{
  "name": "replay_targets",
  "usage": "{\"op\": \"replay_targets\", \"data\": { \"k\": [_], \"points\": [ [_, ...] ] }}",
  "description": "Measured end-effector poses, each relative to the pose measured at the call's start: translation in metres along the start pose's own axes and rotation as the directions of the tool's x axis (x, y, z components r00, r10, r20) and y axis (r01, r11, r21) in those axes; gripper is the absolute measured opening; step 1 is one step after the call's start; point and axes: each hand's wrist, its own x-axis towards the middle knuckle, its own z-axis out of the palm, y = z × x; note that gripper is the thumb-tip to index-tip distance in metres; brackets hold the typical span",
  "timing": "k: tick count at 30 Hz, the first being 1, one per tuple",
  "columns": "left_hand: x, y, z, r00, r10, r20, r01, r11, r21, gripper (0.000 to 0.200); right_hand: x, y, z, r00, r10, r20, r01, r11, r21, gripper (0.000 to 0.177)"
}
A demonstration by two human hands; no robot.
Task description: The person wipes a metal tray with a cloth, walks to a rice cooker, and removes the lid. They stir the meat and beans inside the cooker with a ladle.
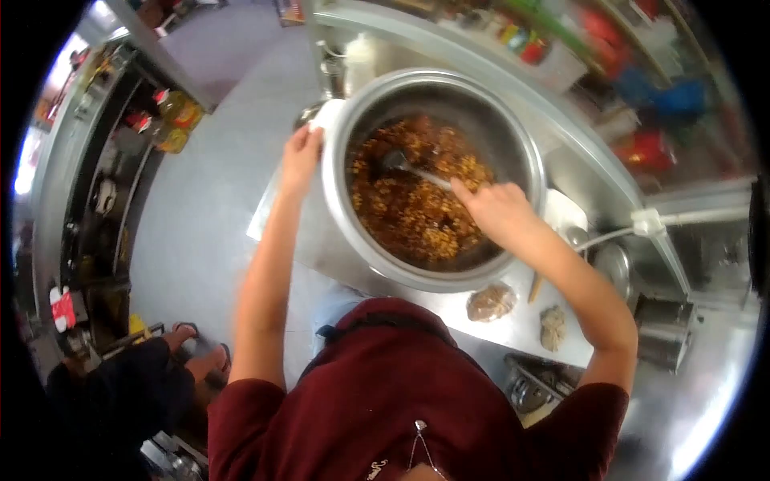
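A large round metal pot [365, 247] stands on the metal counter, with a brown and yellow chunky mixture [417, 204] inside. My right hand [499, 210] is wrapped round the handle of a ladle [395, 161], whose dark head rests in the mixture left of centre. At the pot's upper left rim, my left hand [302, 154] has its fingers pressed on a white cloth [327, 118] against the rim.
Near the counter's front edge lie a bag of brown food [491, 303] and a crumpled pale bag [553, 327]. Oil bottles [178, 110] stand at the left shelving. Another person's feet [219, 358] show at lower left. Metal shelving [561, 96] rises behind the pot.
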Motion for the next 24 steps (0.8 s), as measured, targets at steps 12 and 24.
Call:
{"op": "replay_targets", "data": {
  "k": [12, 24],
  "points": [
    [0.011, -0.023, -0.001, 0.997, 0.055, 0.057, -0.053, 0.998, -0.032, 0.033, -0.018, 0.059, 0.014, 0.977, 0.185, -0.107, -0.150, 0.951, 0.272, 0.046],
    [0.005, -0.010, -0.004, 0.996, 0.046, 0.082, -0.041, 0.997, -0.062, 0.035, -0.026, 0.063, 0.019, 0.966, 0.247, -0.082, -0.185, 0.873, 0.451, 0.043]
  ]
}}
